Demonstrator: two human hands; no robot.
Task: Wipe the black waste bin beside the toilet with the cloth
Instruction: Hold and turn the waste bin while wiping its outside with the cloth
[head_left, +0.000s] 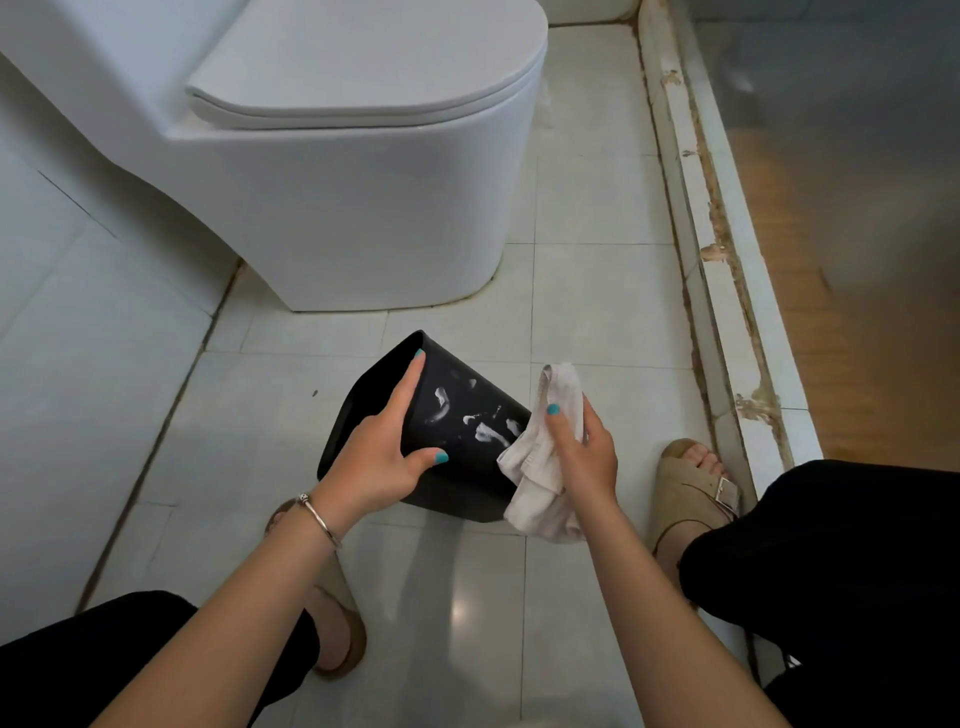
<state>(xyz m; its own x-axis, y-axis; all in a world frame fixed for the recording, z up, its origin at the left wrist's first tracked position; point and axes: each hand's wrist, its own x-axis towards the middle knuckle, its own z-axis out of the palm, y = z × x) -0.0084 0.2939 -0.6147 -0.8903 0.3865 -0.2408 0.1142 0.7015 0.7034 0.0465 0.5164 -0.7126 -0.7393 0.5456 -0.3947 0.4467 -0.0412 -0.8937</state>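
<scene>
Left hand (376, 457) grips the one tipped black waste bin (457, 415), right hand (584, 452) pinches one cloth (540, 457) against its base.

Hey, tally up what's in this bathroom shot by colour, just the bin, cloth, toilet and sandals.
Black: 1, the waste bin
White: 2, the toilet and the cloth
Tan: 2, the sandals
Total: 5

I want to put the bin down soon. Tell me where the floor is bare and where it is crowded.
Bare tile lies between the toilet base and the waste bin, and left of the bin toward the wall. More lies between the cloth and the raised curb. It is crowded near the bottom, where the sandalled feet and knees stand. The left hand grips the bin; the right hand holds the cloth.
</scene>
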